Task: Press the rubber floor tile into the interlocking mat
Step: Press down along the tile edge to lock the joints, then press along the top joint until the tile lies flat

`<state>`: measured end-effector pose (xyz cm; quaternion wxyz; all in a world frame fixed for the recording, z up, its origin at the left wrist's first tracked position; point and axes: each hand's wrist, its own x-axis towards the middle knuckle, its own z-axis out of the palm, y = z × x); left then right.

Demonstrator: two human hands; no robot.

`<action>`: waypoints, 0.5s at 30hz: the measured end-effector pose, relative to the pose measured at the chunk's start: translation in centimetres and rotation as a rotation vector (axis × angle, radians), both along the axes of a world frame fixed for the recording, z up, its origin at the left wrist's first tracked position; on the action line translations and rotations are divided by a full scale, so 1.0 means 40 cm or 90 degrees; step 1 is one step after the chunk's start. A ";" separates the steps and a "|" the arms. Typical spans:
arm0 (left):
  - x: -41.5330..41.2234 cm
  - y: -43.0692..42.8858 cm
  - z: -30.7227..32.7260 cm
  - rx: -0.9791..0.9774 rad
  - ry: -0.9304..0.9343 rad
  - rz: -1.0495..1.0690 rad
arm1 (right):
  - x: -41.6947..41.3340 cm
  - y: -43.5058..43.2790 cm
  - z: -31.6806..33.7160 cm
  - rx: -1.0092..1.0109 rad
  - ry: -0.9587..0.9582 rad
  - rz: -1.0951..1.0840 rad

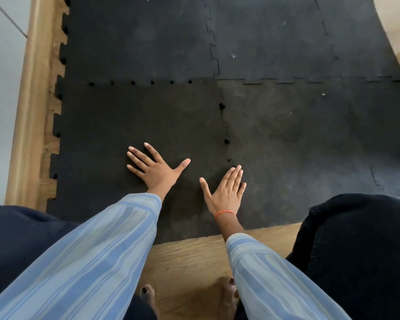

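- Pressing step now — left hand (pixel 156 169) flat on the rubber floor tile (pixel 134 125), fingers (pixel 136 158) spread wide, holding nothing.
- Right hand (pixel 226 192) flat at tile's right seam, fingers together.
- Next — push down along tile's gappy seams.

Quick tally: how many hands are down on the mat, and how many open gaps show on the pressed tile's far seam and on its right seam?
Hands down, left hand and right hand: 2
Open gaps, far seam of rubber floor tile: 6
Open gaps, right seam: 3
Total: 11
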<state>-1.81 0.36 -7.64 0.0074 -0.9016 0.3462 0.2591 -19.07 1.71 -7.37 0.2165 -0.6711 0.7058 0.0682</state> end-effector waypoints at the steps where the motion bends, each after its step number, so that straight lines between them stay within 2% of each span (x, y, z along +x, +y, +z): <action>1: 0.000 0.000 -0.002 -0.002 0.002 -0.001 | 0.006 -0.013 -0.003 -0.009 -0.010 0.010; 8: 0.002 -0.006 -0.010 0.000 0.001 -0.002 | 0.013 -0.120 -0.020 -0.004 -0.027 0.078; 12: 0.011 -0.002 -0.019 -0.015 -0.017 -0.037 | 0.043 -0.225 -0.004 -0.133 -0.031 0.121; 15: 0.016 -0.002 -0.021 -0.019 -0.012 -0.040 | 0.067 -0.300 -0.005 -0.067 -0.021 0.177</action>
